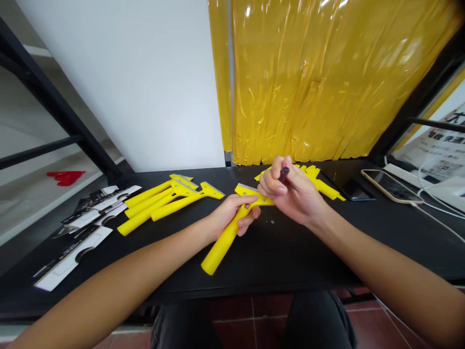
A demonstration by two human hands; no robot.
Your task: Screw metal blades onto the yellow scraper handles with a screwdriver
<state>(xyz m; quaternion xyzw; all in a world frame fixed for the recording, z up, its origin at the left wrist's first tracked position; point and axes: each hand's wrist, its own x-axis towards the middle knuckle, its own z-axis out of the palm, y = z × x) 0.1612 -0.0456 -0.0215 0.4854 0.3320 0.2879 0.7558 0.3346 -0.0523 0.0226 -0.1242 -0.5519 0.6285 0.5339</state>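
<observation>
the work looks partway through, with one yellow scraper point(223, 244) in hand at the middle of the black table point(276, 271), its handle slanting toward the near left. the left hand point(236, 215) pinches it just below the head, thumb on top and fingers beneath. the right hand point(286, 189) is curled closed around a dark tool point(284, 173) over the right end of that head; the tool's tip is hidden. a metal strip and screws show on the head, so those parts seem to be in place, but whether the screws are tight cannot be told. to the left lie several scrapers point(148, 212) with metal-edged heads, which look assembled; at the far right, partly behind the right hand, is a heap of yellow pieces point(325, 188), perhaps those left to do, though their state is unclear. at the far left, card sleeves point(65, 266) lie flat and loose, none around a scraper, so any sleeving appears not yet done.
</observation>
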